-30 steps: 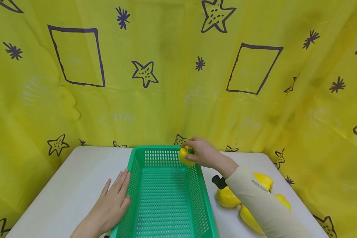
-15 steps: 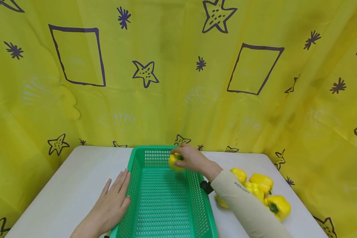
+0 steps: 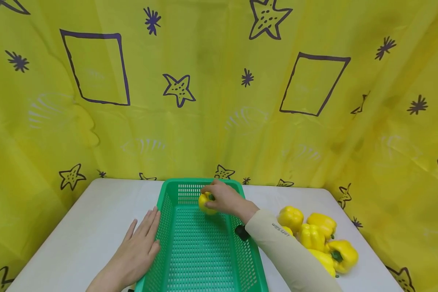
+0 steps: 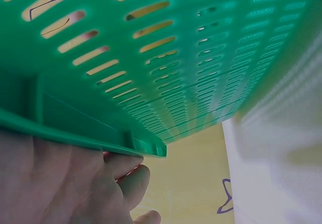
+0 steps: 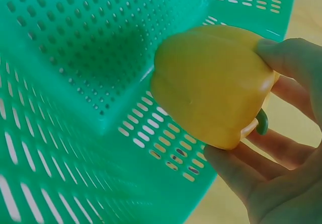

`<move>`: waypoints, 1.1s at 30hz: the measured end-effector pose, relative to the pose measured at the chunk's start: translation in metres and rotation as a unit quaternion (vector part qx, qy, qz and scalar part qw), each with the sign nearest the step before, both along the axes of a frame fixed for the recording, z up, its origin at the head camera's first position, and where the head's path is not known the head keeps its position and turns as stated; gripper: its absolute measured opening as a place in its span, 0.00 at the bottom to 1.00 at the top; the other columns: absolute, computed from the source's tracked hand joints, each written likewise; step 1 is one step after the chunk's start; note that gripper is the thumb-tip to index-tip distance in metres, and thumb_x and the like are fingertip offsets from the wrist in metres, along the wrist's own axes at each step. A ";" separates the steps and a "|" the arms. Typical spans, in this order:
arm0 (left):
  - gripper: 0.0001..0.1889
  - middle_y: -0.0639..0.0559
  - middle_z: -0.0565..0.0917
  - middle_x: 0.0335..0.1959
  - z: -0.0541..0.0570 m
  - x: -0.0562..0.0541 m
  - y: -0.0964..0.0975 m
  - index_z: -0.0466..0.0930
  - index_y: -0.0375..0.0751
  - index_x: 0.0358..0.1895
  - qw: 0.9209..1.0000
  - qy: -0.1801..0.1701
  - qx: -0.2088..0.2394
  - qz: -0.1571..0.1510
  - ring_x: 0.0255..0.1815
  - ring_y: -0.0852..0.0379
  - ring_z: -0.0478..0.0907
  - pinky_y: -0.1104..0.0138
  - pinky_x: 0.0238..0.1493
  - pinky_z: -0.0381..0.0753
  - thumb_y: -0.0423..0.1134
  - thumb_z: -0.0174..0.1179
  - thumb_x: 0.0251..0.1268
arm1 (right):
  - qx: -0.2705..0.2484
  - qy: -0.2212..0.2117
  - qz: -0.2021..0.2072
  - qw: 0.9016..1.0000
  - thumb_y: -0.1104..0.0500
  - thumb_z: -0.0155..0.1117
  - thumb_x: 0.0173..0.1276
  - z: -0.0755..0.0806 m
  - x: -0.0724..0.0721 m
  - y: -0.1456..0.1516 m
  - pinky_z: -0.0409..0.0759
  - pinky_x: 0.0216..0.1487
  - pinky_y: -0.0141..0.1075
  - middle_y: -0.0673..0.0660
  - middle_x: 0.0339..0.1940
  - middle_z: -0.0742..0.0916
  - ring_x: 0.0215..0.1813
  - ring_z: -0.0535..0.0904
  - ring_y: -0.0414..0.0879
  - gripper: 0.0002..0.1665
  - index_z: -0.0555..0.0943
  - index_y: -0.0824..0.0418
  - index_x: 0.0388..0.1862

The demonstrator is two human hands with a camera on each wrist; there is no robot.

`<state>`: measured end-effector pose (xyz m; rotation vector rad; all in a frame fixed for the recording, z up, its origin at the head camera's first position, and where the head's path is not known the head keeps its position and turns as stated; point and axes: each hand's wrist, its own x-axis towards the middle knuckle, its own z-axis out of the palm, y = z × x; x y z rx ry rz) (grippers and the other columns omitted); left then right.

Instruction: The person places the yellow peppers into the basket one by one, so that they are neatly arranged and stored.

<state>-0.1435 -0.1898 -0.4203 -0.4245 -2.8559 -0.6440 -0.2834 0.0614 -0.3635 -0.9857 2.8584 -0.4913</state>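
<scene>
A yellow bell pepper (image 5: 211, 83) with a green stem is gripped by my right hand (image 3: 224, 197), thumb on one side and fingers on the other. In the head view it is inside the far end of a green plastic basket (image 3: 200, 251), with a shadow on the basket floor below it. My left hand (image 3: 136, 245) lies with straight fingers along the basket's left rim. From the left wrist view, those fingers (image 4: 132, 181) sit right under the rim's outer edge.
Several more yellow bell peppers (image 3: 312, 236) lie in a group on the white table (image 3: 106, 215), right of the basket. Behind the table hangs a yellow curtain (image 3: 204, 134) with dark star drawings. A black wrist camera (image 3: 242, 232) overlaps the basket's right wall.
My right hand has carried the bell pepper leftward and slightly lower, from over the basket's right rim to inside its far end. My left hand has stayed in place.
</scene>
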 end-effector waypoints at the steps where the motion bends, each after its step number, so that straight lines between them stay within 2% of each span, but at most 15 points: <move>1: 0.33 0.44 0.51 0.81 -0.001 0.000 0.000 0.50 0.35 0.79 1.000 0.002 -0.002 0.000 0.81 0.40 0.49 0.72 0.73 0.13 0.41 0.46 0.75 | 0.001 -0.001 -0.002 1.000 0.57 0.64 0.70 -0.002 0.000 -0.001 0.80 0.47 0.39 0.61 0.56 0.81 0.50 0.77 0.49 0.22 0.80 0.58 0.62; 2: 0.33 0.44 0.51 0.81 -0.001 0.000 0.000 0.50 0.35 0.79 1.000 0.004 -0.003 0.000 0.81 0.41 0.49 0.78 0.69 0.11 0.41 0.46 0.75 | 0.002 -0.003 -0.004 1.000 0.57 0.64 0.70 -0.003 -0.001 -0.001 0.80 0.48 0.40 0.61 0.57 0.81 0.51 0.78 0.49 0.22 0.80 0.58 0.62; 9: 0.33 0.45 0.52 0.82 -0.001 0.000 0.000 0.50 0.36 0.79 1.000 0.003 0.000 0.003 0.81 0.41 0.50 0.70 0.76 0.16 0.41 0.45 0.74 | 0.005 -0.001 -0.007 1.000 0.57 0.64 0.70 -0.008 -0.003 -0.011 0.80 0.52 0.41 0.59 0.57 0.81 0.53 0.78 0.49 0.22 0.80 0.57 0.62; 10: 0.33 0.45 0.51 0.82 -0.001 0.000 0.000 0.50 0.36 0.79 1.000 0.002 0.000 0.003 0.81 0.42 0.50 0.73 0.73 0.14 0.41 0.45 0.74 | 0.005 -0.001 -0.005 1.000 0.57 0.64 0.70 -0.009 -0.004 -0.012 0.80 0.51 0.41 0.59 0.57 0.81 0.53 0.78 0.49 0.22 0.80 0.57 0.62; 12: 0.33 0.45 0.52 0.81 -0.001 0.001 0.000 0.50 0.36 0.79 1.000 0.000 0.001 0.003 0.81 0.42 0.50 0.68 0.77 0.18 0.40 0.45 0.74 | 0.005 -0.004 -0.003 1.000 0.57 0.64 0.70 -0.009 -0.004 -0.015 0.80 0.51 0.40 0.59 0.57 0.81 0.52 0.77 0.49 0.22 0.80 0.57 0.62; 13: 0.33 0.45 0.52 0.81 -0.001 0.001 0.001 0.50 0.35 0.79 1.000 0.000 0.002 0.002 0.81 0.42 0.50 0.71 0.75 0.16 0.40 0.45 0.74 | 0.006 -0.005 -0.003 1.000 0.57 0.64 0.70 -0.010 -0.004 -0.017 0.80 0.50 0.40 0.59 0.57 0.81 0.52 0.78 0.49 0.22 0.80 0.57 0.62; 17: 0.33 0.45 0.52 0.81 0.000 0.000 0.002 0.51 0.35 0.78 1.000 0.000 0.002 0.002 0.81 0.42 0.51 0.74 0.73 0.14 0.40 0.45 0.74 | 0.011 -0.005 -0.004 1.000 0.57 0.64 0.70 -0.012 -0.006 -0.022 0.80 0.49 0.38 0.58 0.56 0.81 0.51 0.78 0.48 0.22 0.80 0.56 0.62; 19: 0.33 0.44 0.52 0.81 0.000 0.001 0.002 0.51 0.35 0.78 1.000 0.000 0.003 0.003 0.81 0.41 0.51 0.80 0.66 0.11 0.40 0.45 0.74 | 0.013 -0.005 -0.005 1.000 0.56 0.65 0.70 -0.014 -0.007 -0.025 0.80 0.49 0.38 0.57 0.56 0.81 0.50 0.77 0.47 0.22 0.81 0.56 0.62; 22: 0.33 0.45 0.52 0.81 0.000 0.001 0.003 0.51 0.35 0.78 1.000 -0.001 0.001 0.004 0.81 0.42 0.50 0.80 0.66 0.11 0.40 0.45 0.74 | 0.015 -0.005 -0.007 1.000 0.56 0.65 0.70 -0.018 -0.009 -0.027 0.79 0.49 0.37 0.57 0.55 0.81 0.48 0.77 0.46 0.22 0.81 0.55 0.62; 24: 0.33 0.45 0.52 0.81 0.000 0.001 0.004 0.50 0.35 0.79 1.000 -0.003 0.004 0.004 0.81 0.43 0.50 0.76 0.72 0.13 0.40 0.45 0.74 | 0.017 -0.006 -0.010 1.000 0.56 0.64 0.70 -0.022 -0.009 -0.028 0.79 0.49 0.37 0.57 0.55 0.81 0.48 0.76 0.45 0.22 0.80 0.55 0.63; 27: 0.33 0.46 0.51 0.82 0.000 0.001 0.004 0.50 0.36 0.79 1.000 -0.005 0.004 0.003 0.82 0.44 0.49 0.58 0.81 0.26 0.40 0.45 0.74 | 0.017 -0.007 -0.014 1.000 0.57 0.64 0.70 -0.027 -0.010 -0.030 0.79 0.48 0.36 0.58 0.56 0.81 0.49 0.76 0.46 0.23 0.80 0.55 0.63; 30: 0.33 0.46 0.51 0.82 0.000 0.001 0.003 0.50 0.37 0.79 1.000 -0.007 0.006 0.003 0.82 0.44 0.49 0.47 0.79 0.42 0.40 0.45 0.74 | 0.009 -0.003 -0.016 1.000 0.58 0.65 0.69 -0.030 -0.010 -0.031 0.80 0.48 0.35 0.59 0.56 0.80 0.50 0.77 0.46 0.23 0.80 0.56 0.63; 33: 0.33 0.46 0.51 0.82 0.000 0.001 0.002 0.50 0.37 0.79 1.000 -0.008 0.006 0.004 0.82 0.43 0.49 0.46 0.78 0.44 0.40 0.45 0.74 | -0.003 0.001 -0.015 1.000 0.57 0.65 0.69 -0.033 -0.009 -0.034 0.80 0.47 0.35 0.60 0.56 0.79 0.49 0.78 0.47 0.23 0.80 0.57 0.63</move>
